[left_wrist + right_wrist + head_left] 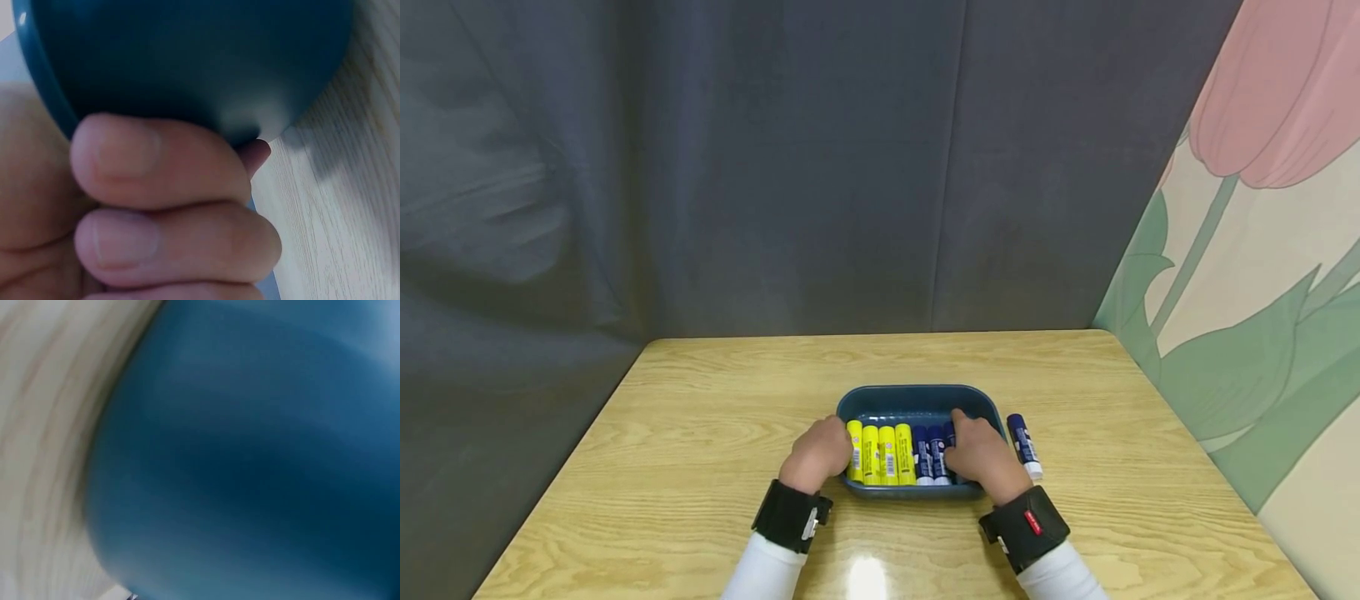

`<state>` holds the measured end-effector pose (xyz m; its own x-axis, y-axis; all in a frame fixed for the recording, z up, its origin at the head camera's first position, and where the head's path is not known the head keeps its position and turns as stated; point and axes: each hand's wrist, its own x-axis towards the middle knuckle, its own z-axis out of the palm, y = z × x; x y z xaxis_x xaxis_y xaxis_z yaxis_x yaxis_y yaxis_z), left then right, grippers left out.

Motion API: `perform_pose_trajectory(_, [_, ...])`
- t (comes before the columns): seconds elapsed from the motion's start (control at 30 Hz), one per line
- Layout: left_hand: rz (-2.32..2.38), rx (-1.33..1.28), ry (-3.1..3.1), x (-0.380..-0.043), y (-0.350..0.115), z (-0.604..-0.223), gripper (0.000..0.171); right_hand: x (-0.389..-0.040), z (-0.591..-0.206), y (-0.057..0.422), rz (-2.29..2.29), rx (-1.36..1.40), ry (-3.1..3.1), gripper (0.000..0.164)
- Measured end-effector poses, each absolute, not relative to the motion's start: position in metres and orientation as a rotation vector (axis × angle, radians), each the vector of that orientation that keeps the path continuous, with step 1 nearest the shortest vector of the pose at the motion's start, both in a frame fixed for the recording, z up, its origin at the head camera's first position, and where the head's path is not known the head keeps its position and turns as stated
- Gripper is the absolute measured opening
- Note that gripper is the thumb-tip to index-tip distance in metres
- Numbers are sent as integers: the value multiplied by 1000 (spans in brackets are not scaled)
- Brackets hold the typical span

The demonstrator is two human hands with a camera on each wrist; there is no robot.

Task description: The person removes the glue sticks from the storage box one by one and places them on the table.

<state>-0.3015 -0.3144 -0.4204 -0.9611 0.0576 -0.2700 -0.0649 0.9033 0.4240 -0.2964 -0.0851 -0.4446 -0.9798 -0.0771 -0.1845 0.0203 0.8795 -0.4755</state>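
A dark blue plastic container (917,492) sits on the table, with a row of yellow glue sticks (887,456) on its left and dark blue glue sticks with white ends (937,456) on its right. My left hand (822,448) grips the container's left rim; the left wrist view shows curled fingers (162,162) against its wall. Inside the right part of the container, my right hand (987,454) holds the rightmost blue glue stick (951,434), partly covering it. The container's outer wall (237,456) fills most of the right wrist view.
One more blue glue stick (1024,446) lies on the table just right of the container, beside my right hand. The wooden table (722,417) meets a dark grey curtain (790,167) at the back and left. A flower-patterned wall (1262,333) stands at the right.
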Motion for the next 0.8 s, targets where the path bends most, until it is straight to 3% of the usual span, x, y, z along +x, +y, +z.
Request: perform_pose_trajectory(0.8, [646, 7, 2784, -301, -315, -420, 18, -300, -446, -81, -727, -75, 2864, 61])
